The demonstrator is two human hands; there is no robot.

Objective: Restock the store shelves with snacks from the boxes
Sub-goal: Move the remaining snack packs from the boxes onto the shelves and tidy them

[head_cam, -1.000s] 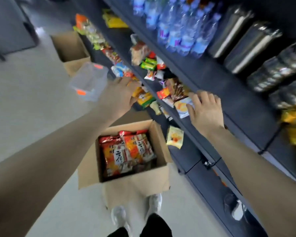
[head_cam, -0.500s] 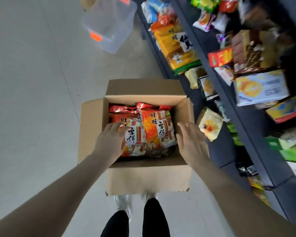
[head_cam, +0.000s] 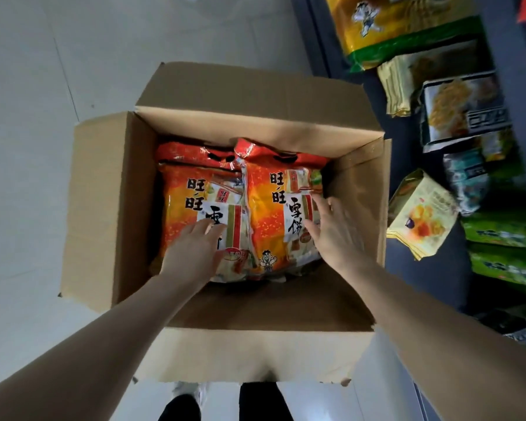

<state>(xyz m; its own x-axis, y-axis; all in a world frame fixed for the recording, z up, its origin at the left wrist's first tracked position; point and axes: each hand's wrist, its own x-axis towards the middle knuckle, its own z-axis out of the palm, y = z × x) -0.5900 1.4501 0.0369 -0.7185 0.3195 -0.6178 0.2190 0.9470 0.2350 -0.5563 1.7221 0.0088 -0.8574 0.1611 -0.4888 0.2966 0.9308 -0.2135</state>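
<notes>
Cardboard box (head_cam: 104, 208) sits open on the pale floor (head_cam: 28, 147), flaps folded out, directly below the head camera. Two orange snack bags (head_cam: 264, 189) lie side by side inside it, filling the far half. Both hands reach in: the left hand (head_cam: 192, 253) rests flat on the left bag (head_cam: 179, 196) with fingers straight, and the right hand (head_cam: 337, 235) lies on the right bag's (head_cam: 271, 214) outer edge, fingers spread and relaxed, gripping nothing. Just right of the box stands the dark shelf (head_cam: 498, 41), holding a large yellow bag (head_cam: 392, 25), green packs (head_cam: 504, 232) and a small pale yellow pack (head_cam: 422, 217) tilted near the box wall
</notes>
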